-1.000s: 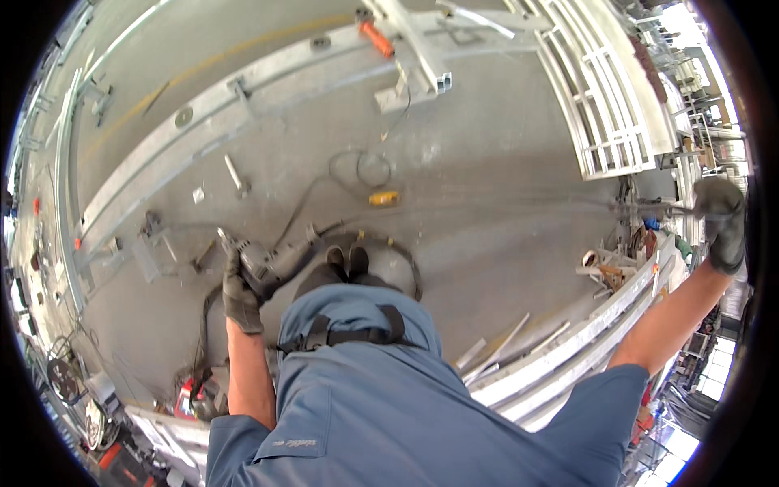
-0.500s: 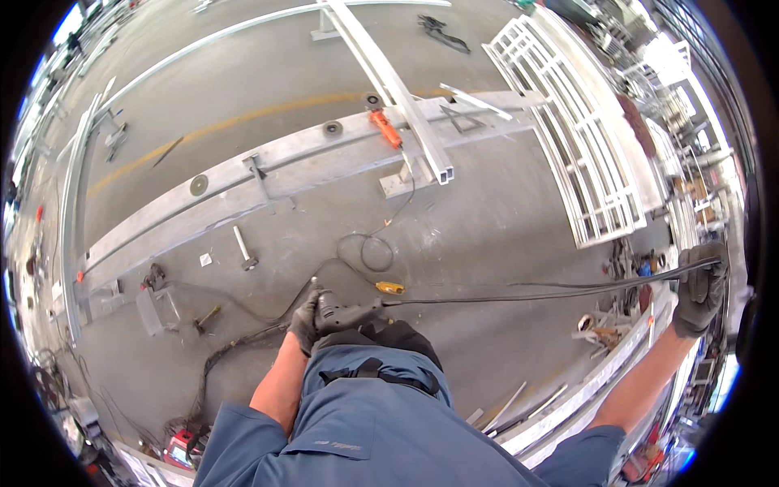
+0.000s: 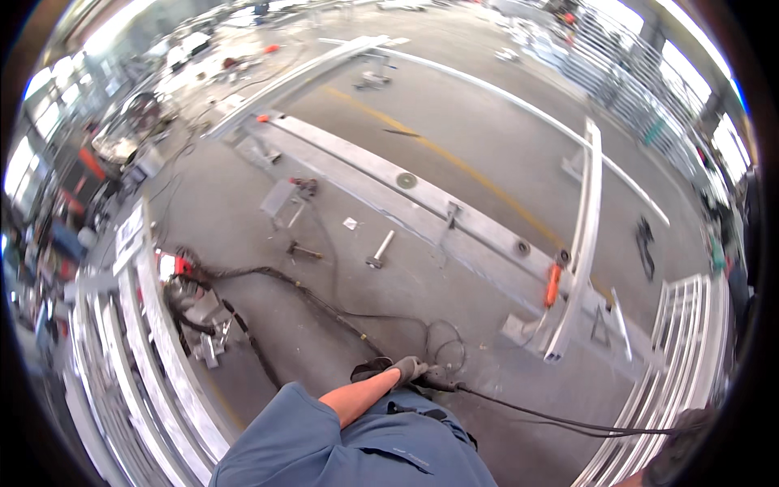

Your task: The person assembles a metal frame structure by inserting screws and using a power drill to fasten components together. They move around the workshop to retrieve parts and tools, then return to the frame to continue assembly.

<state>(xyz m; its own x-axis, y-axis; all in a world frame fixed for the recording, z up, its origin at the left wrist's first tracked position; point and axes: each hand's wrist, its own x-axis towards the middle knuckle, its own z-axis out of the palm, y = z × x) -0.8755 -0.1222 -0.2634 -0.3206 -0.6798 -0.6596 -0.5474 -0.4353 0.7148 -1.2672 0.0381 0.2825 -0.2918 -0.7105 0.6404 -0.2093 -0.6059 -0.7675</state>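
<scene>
Close to my body at the lower middle, my left hand (image 3: 408,369), in a dark glove, is closed round the front of a dark corded power drill (image 3: 440,381). From the drill's rear a black cable (image 3: 552,415) runs right in a long, nearly straight line. My right hand (image 3: 686,442), gloved too, grips this cable in a fist far out at the lower right; the dark rim hides part of it. A second strand of cable runs beside the first near that hand. On the floor beyond the drill lies a loop of thin cord (image 3: 446,345).
A long metal beam (image 3: 357,180) crosses ahead, carrying an orange angle grinder (image 3: 553,284) and round discs. Nearer lie a hammer (image 3: 380,252), a second hammer (image 3: 304,250) and a thick dark hose (image 3: 276,274). Metal bars (image 3: 146,341) stand left; pale slatted frames (image 3: 690,341) stand right.
My view has swung left, bringing the red machine and the stacked bars into sight. My right hand has shifted toward the lower right rim. Both hands keep their grips.
</scene>
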